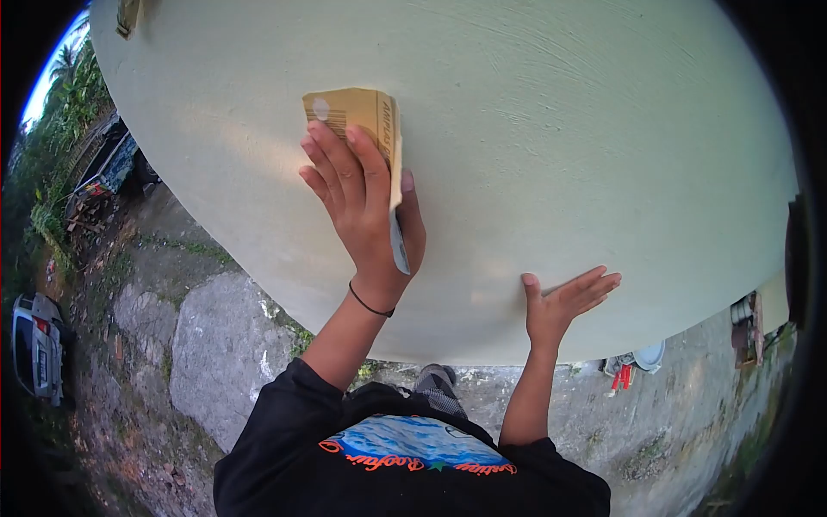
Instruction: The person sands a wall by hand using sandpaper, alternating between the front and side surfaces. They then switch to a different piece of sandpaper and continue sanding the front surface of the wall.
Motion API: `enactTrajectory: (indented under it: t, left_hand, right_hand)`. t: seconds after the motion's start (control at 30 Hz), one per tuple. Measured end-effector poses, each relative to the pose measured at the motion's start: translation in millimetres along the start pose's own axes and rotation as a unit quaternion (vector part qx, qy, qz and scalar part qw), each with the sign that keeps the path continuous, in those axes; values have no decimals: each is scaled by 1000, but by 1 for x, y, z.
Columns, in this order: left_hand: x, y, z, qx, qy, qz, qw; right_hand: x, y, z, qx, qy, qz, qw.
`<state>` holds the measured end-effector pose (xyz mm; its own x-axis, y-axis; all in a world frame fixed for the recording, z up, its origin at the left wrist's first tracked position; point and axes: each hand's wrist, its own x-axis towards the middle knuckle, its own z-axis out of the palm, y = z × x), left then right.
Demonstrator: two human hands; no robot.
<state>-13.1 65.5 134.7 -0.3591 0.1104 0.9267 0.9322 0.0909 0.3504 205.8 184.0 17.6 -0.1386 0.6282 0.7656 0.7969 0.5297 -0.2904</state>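
A pale, painted wall (pixel 517 155) fills most of the view, with fine scratches and small bumps at its upper right. My left hand (pixel 366 207) lies over a folded sheet of sandpaper (pixel 366 108), holding it against the wall. The sheet's yellow-brown printed back shows a barcode and the letters "AMPLAS". My fingers press on its front, and the thumb is at its right edge, where a grey strip of the sheet hangs down. Lower right, my right hand (pixel 564 302) rests on the wall with its fingers stretched out and thumb apart, holding nothing.
Cracked concrete ground (pixel 220 345) runs along the foot of the wall. A silver car (pixel 36 349) stands at the far left, below plants and a dark vehicle-like shape (pixel 112 168). Red and white items (pixel 622 375) lie on the ground at right.
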Motion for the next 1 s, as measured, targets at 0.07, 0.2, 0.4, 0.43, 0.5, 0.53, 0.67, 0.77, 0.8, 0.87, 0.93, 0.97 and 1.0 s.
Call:
enactTrajectory:
  t: [0.07, 0.2, 0.4, 0.43, 0.5, 0.53, 0.67, 0.77, 0.8, 0.87, 0.93, 0.97, 1.0]
  left_hand:
    - [-54, 5, 4, 18, -104, 30, 994]
    - [-145, 32, -24, -224, -384, -57, 894]
    - [-136, 41, -52, -485, -357, -421, 678]
    - [-132, 39, -53, -483, -365, -425, 673]
    - [-127, 35, -58, -512, -338, -457, 644]
    - [-128, 37, -59, -518, -329, -469, 636]
    - [-137, 44, -60, -501, -378, -489, 606]
    - [-142, 48, -58, -499, -433, -486, 572]
    - [-142, 52, -58, -501, -434, -476, 578]
    - [-142, 54, -58, -501, -435, -466, 585]
    - [-144, 54, -59, -497, -462, -433, 594]
    - [-144, 53, -59, -496, -461, -434, 594]
    - [-144, 53, -60, -494, -464, -442, 588]
  right_hand:
    - [-1, 0, 0, 7, -12, 5, 1000]
    - [2, -2, -2, -7, -6, -3, 1000]
    - [-4, -17, -21, 50, -47, 45, 997]
    - [-7, -22, -28, 120, -70, 66, 988]
    - [-14, -37, -46, 188, -90, 94, 973]
    - [-18, -45, -58, 312, -133, 137, 931]
    - [-33, -41, -81, 517, -233, 176, 805]
    - [-37, -29, -80, 586, -275, 163, 744]
    - [-39, -26, -80, 608, -286, 155, 724]
    - [-40, -28, -89, 634, -337, 207, 664]
    - [-45, -31, -93, 655, -388, 254, 597]
    - [-48, -33, -92, 631, -404, 297, 593]
    - [-51, -34, -92, 604, -419, 340, 586]
